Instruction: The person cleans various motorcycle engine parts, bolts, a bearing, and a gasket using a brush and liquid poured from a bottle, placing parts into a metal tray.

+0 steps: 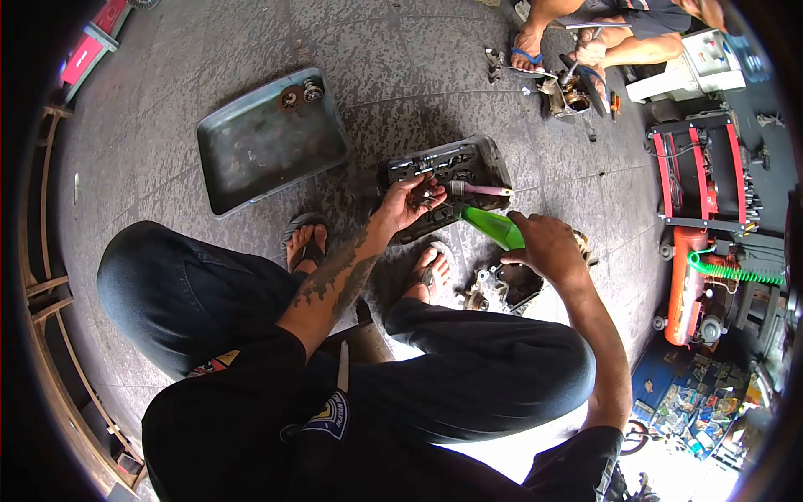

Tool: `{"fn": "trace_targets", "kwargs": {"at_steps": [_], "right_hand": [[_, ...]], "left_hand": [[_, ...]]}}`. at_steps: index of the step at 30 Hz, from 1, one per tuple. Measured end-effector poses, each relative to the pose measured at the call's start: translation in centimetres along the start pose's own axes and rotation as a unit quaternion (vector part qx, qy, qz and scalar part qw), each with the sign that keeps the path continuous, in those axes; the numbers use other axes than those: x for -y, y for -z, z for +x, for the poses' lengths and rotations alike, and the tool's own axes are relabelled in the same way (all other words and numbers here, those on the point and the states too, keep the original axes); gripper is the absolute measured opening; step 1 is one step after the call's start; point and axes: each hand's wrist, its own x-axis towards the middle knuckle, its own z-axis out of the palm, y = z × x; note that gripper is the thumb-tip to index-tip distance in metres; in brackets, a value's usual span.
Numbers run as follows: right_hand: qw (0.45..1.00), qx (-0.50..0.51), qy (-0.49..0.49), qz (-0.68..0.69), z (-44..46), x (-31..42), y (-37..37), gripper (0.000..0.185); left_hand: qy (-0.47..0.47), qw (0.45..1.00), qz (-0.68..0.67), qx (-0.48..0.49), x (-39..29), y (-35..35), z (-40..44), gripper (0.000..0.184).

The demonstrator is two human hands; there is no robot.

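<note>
Here we are, low over the tiled floor [226, 46], and both our hands are busy. Our left hand [407, 203] is above the black tray [497, 159], fingers pinched around a small part [428, 196], too small and too shaded for us to name. Across from it, our right hand [548, 245] has its fingers wrapped around a green bottle [492, 227], tipped over so its narrow nozzle points at the left hand, the two close together; whether any liquid is coming out, we cannot tell.

Down in that black tray we have metal parts bunched along the far side, and a paintbrush with a pink handle [485, 191] lying across it, just beside our left fingers. Below the bottle, a metal casing [500, 276] sits on the floor, partly hidden by our right hand.

Off to the left, well apart from the hands, there's a grey tray [251, 159], tilted in our view, with a geared part [313, 90] and a rusty round part [291, 98] side by side in its far right corner. And up at the top right, a co-worker's hand [590, 50] grips a tool over an opened engine part [565, 100] between two sandalled feet.
</note>
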Motion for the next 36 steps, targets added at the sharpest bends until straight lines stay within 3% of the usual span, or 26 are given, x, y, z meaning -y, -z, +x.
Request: {"fn": "trace_targets", "kwargs": {"at_steps": [10, 13, 15, 20, 23, 25, 26, 29, 30, 31, 34, 36], "right_hand": [[0.997, 0.02, -0.02, 0.067, 0.5, 0.2, -2.7, 0.066], [0.984, -0.003, -0.049, 0.17, 0.5, -0.1, -6.1, 0.067], [0.953, -0.063, -0.056, 0.289, 0.1, -0.3, -8.3, 0.068], [0.871, -0.096, -0.128, 0.464, -0.8, 0.8, -11.7, 0.065], [0.799, -0.2, -0.109, 0.556, -0.4, 1.3, -15.5, 0.065], [0.755, -0.256, -0.108, 0.595, -0.6, 2.0, -15.7, 0.065], [0.735, -0.276, -0.121, 0.608, -0.6, 2.4, -15.8, 0.065], [0.669, -0.307, -0.128, 0.665, -0.3, 3.0, -17.6, 0.066], [0.639, -0.324, -0.129, 0.686, -0.1, 3.2, -18.1, 0.067], [0.632, -0.332, -0.11, 0.692, 0.1, 3.5, -18.0, 0.064], [0.61, -0.338, -0.112, 0.708, 0.5, 3.9, -17.9, 0.063], [0.599, -0.34, -0.115, 0.715, 0.4, 4.0, -17.8, 0.064]], "left_hand": [[0.007, 0.993, 0.118, 0.007, -0.2, 1.0, 1.1, 0.016], [-0.003, 0.992, 0.125, -0.02, -0.5, 0.3, 1.0, 0.012], [-0.023, 0.991, 0.123, -0.046, -0.8, -0.1, 0.8, 0.007], [-0.016, 0.99, 0.135, -0.046, -1.5, -1.4, 0.0, 0.01], [-0.038, 0.981, 0.159, -0.104, -1.6, -2.5, -0.5, 0.009], [-0.015, 0.943, 0.303, -0.141, -2.0, -2.4, -0.5, 0.012], [-0.01, 0.94, 0.31, -0.14, -1.9, -2.4, -0.3, 0.012], [0.038, 0.792, 0.576, -0.199, -1.4, -2.6, 0.6, 0.016], [0.04, 0.788, 0.581, -0.199, -1.2, -2.1, 1.6, 0.016], [0.023, 0.684, 0.699, -0.206, -0.5, -1.8, 2.7, 0.02], [-0.058, 0.5, 0.849, -0.159, 0.9, -0.8, 4.2, 0.031], [-0.039, 0.315, 0.936, -0.155, 1.8, -2.3, 4.8, 0.027]]}}
